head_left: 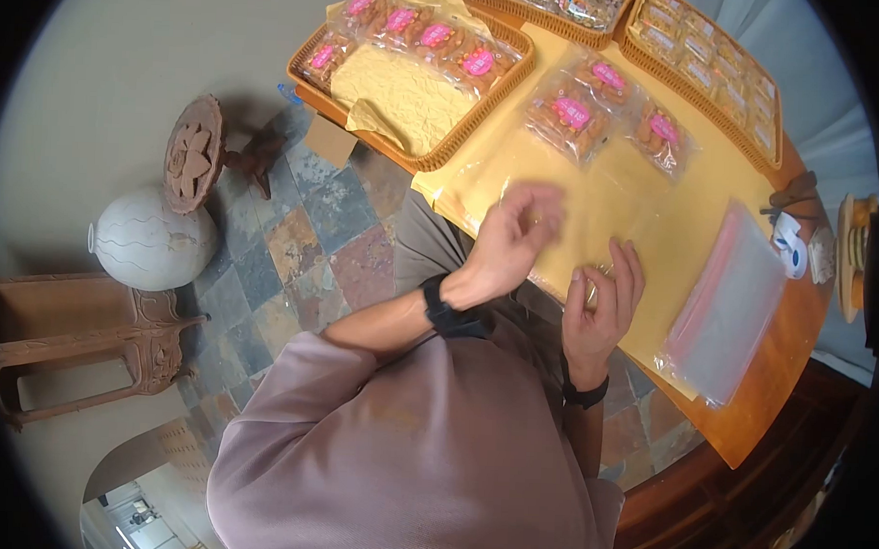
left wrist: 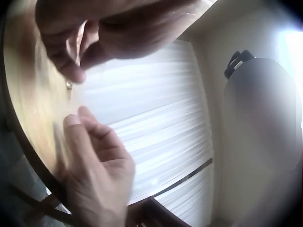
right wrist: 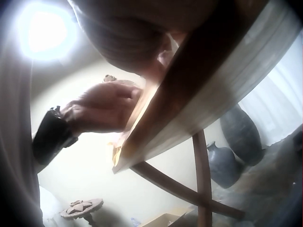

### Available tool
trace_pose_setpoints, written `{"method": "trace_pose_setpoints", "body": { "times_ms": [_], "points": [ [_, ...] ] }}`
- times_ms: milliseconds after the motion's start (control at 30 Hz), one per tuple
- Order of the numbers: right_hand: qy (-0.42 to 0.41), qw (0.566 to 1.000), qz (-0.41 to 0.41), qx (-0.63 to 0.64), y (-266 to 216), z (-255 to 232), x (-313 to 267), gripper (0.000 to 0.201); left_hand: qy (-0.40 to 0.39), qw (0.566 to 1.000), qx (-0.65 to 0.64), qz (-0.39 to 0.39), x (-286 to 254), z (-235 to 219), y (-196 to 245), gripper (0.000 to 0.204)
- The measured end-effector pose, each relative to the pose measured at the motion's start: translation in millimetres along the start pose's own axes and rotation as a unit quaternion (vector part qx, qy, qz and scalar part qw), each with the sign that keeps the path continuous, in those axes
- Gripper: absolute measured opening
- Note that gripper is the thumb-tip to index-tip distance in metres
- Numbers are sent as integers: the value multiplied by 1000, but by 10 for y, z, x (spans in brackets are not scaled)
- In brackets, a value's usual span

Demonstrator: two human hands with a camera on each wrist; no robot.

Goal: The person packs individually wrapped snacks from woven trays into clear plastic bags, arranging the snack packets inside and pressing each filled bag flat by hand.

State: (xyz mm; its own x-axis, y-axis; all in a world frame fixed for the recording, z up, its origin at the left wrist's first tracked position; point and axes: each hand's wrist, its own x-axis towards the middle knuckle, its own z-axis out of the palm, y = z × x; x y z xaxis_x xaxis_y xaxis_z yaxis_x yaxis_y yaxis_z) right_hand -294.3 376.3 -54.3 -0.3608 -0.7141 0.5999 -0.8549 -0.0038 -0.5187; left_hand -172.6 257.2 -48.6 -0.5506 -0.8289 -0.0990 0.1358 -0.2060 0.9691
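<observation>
Clear plastic film (head_left: 599, 294) glints between the thumb and forefinger of my right hand (head_left: 604, 309), low over the yellow paper (head_left: 679, 220). My left hand (head_left: 518, 240) is beside it, blurred, with curled fingers; in the left wrist view, shiny film (left wrist: 79, 40) shows between that hand's thumb and fingers. The right hand (left wrist: 99, 165) faces it there across a small gap. How far the film reaches is unclear. Beyond the hands lie clear packets (head_left: 569, 116) with pink labels and brown contents. A stack of flat clear bags (head_left: 729, 309) lies to the right.
A wicker tray (head_left: 444, 158) at the back left holds paper and pink-labelled packets. Another wicker tray (head_left: 768, 155) with small packets stands at the back right, near a white and blue object (head_left: 790, 246). The wooden table's edge (head_left: 738, 449) curves close to my body.
</observation>
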Motion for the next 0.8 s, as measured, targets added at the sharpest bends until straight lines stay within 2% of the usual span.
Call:
{"method": "trace_pose_setpoints", "body": {
  "times_ms": [33, 100, 167, 200, 233, 267, 300, 333, 367, 400, 467, 667, 733, 800],
  "points": [
    [2, 1000, 4, 1, 5, 5, -15, 9, -65, 994, 19, -85, -99, -83, 118, 33],
    [1, 1000, 6, 0, 15, 28, -24, 10, -245, 945, 149, -156, -247, -252, 641, 16],
    [3, 1000, 6, -4, 18, 35, -41, 12, -294, 921, 257, 1, -370, -356, 1188, 7],
    [-4, 1000, 4, -6, 11, 31, -44, 12, -236, 920, 267, 164, -414, -367, 1462, 8],
    [-10, 1000, 4, -8, 6, 34, -36, 12, -178, 902, 291, 263, -457, -407, 1795, 10],
    [-14, 1000, 3, -10, 0, 35, -23, 13, -107, 867, 303, 382, -526, -491, 2022, 24],
    [-17, 1000, -2, -13, -5, 41, -17, 13, -103, 868, 299, 383, -532, -505, 2017, 24],
    [-17, 1000, 3, -12, -9, 46, -23, 13, -92, 865, 292, 399, -4, -1840, 2508, 24],
    [-15, 1000, 9, -12, -14, 51, -31, 13, -83, 861, 284, 414, -777, -1367, 2322, 25],
    [-15, 1000, 8, -19, -22, 52, -34, 13, -75, 857, 275, 429, -479, -1883, 2479, 25],
    [-19, 999, 22, -25, -34, 41, -34, 14, -55, 850, 254, 458, -428, -1757, 2370, 26],
    [-14, 998, 32, -45, -49, 63, -42, 15, 13, 813, 200, 547, -341, -912, 2058, 29],
    [-8, 998, 23, -49, -29, 91, -56, 15, 30, 790, 177, 587, -347, -869, 2049, 30],
    [-8, 999, 28, -46, -6, 80, -62, 15, 27, 766, 136, 628, -127, -767, 2047, 31]
  ]
}}
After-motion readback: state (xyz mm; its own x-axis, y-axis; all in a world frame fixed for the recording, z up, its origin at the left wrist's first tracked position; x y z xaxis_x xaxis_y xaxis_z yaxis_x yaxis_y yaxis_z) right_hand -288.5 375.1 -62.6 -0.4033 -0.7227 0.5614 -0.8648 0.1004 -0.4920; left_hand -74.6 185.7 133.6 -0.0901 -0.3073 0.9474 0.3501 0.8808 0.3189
